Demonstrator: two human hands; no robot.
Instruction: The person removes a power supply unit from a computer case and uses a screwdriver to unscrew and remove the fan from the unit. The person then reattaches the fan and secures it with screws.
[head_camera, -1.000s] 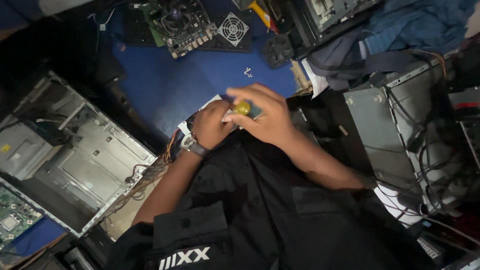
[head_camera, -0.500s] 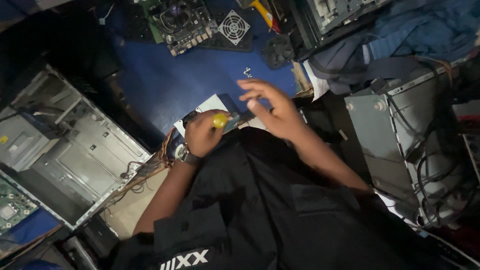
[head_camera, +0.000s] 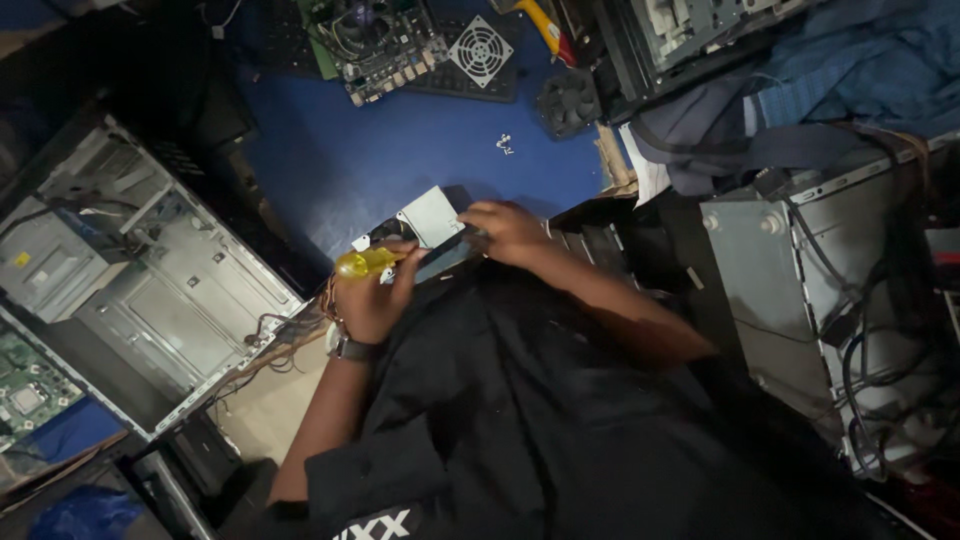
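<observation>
Head view, read from left to right. An opened grey computer case (head_camera: 130, 290) lies on its side at the far left, its side panel off and its bays bare; a green circuit board (head_camera: 25, 395) sits at its lower corner. Right of it, the left hand (head_camera: 372, 300) is closed round the yellow handle of a screwdriver (head_camera: 368, 262), whose tip points toward a small silver drive (head_camera: 432, 215) held over the person's lap. The right hand (head_camera: 512, 232) grips that drive's right edge, steadying it; the two hands are near each other but apart. Above, on the blue mat (head_camera: 350, 160), lie a motherboard (head_camera: 385, 45), a fan grille (head_camera: 481, 50) and loose screws (head_camera: 505, 144). A second grey case (head_camera: 790, 290) stands at right. Judged from this, unscrewing is under way; the drive is out of any case, and whether screws remain in it cannot be told.
</observation>
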